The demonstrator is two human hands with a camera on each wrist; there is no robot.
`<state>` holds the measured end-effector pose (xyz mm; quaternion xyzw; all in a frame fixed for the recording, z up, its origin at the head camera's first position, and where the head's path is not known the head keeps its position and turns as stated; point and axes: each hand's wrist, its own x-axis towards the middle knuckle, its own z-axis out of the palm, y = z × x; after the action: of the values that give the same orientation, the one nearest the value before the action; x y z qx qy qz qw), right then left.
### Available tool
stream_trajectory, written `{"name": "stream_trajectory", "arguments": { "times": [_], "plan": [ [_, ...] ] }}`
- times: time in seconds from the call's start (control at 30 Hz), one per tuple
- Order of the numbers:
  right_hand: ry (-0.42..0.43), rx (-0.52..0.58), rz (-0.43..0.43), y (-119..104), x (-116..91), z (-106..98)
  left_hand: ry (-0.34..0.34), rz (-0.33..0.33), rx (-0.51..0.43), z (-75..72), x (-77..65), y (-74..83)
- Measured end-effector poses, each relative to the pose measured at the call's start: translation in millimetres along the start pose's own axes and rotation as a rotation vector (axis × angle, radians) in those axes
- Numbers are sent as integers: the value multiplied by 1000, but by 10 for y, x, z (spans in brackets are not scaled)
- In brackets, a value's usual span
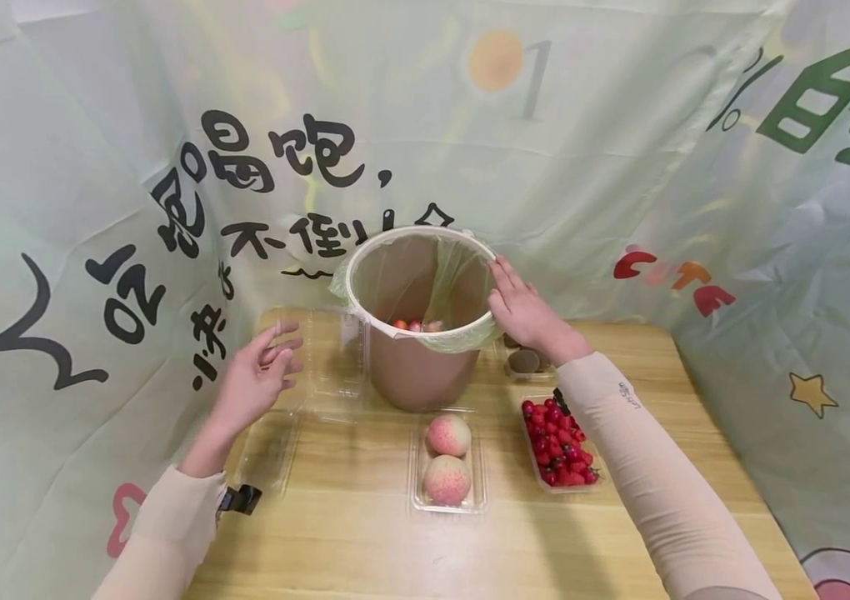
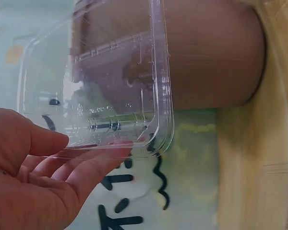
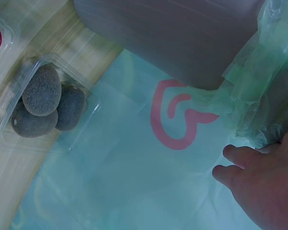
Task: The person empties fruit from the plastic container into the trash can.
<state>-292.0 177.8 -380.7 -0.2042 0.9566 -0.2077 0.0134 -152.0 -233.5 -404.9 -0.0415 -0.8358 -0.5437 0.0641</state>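
While the brown bin (image 1: 417, 358) is standing at the back of the wooden table (image 1: 365, 533), its rim is being touched by the right hand (image 1: 526, 312), whose fingers are lying fairly straight along the right side of the rim and over the green liner bag (image 1: 455, 283) folded there. Nothing is being gripped by that hand; in the right wrist view only its fingertips (image 3: 240, 158) are being shown, resting beside the crumpled edge of the liner. A few red and pale fruits (image 1: 416, 325) are being seen at the bottom of the bin.

An empty clear plastic clamshell (image 1: 320, 367) is being held at its edge by the left hand (image 1: 256, 379), just left of the bin. In the left wrist view the lid's rim (image 2: 110, 146) is being pinched between the thumb above and the fingers (image 2: 93, 165) below, with the box tilted up against the bin's side.

Three further trays are being displayed on the table: two peaches (image 1: 447, 458) in a clear tray just in front of the bin, cherry tomatoes (image 1: 560, 446) in a tray to their right beneath the right forearm, and kiwis (image 3: 43, 103) in a tray behind these, close to the right wrist. A printed green cloth backdrop (image 1: 620, 150) is being hung around the table.
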Motion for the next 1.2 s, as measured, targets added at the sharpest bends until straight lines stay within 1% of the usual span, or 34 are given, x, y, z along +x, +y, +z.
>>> {"name": "stream_trajectory", "arguments": {
  "times": [0.1,0.2,0.4,0.53,0.6,0.73,0.87,1.0,1.1,1.2],
  "plan": [
    [6,-3,-3,8,2,-2,3,-20,3,51,-37,-94],
    [6,-10,-6,8,3,-2,-9,-74,5,125,-86,-195],
    [5,-8,3,10,-2,4,-73,-199,-3,333,-185,-402],
    [8,-8,2,7,-1,3,-122,-272,22,443,-251,-542],
    [7,-7,1,4,1,0,-146,-296,46,485,-283,-614],
    [7,-4,-3,-6,2,-8,-183,-319,96,558,-322,-759],
    [5,-11,-3,-9,5,-12,-227,-335,109,633,-328,-877],
    [-5,-32,-7,-8,2,-21,-262,-352,133,709,-331,-950],
    [-10,-43,-11,-10,-3,-32,-280,-397,149,752,-334,-977],
    [-12,-52,-13,-18,-7,-45,-283,-430,173,782,-332,-1003]
  ]
}}
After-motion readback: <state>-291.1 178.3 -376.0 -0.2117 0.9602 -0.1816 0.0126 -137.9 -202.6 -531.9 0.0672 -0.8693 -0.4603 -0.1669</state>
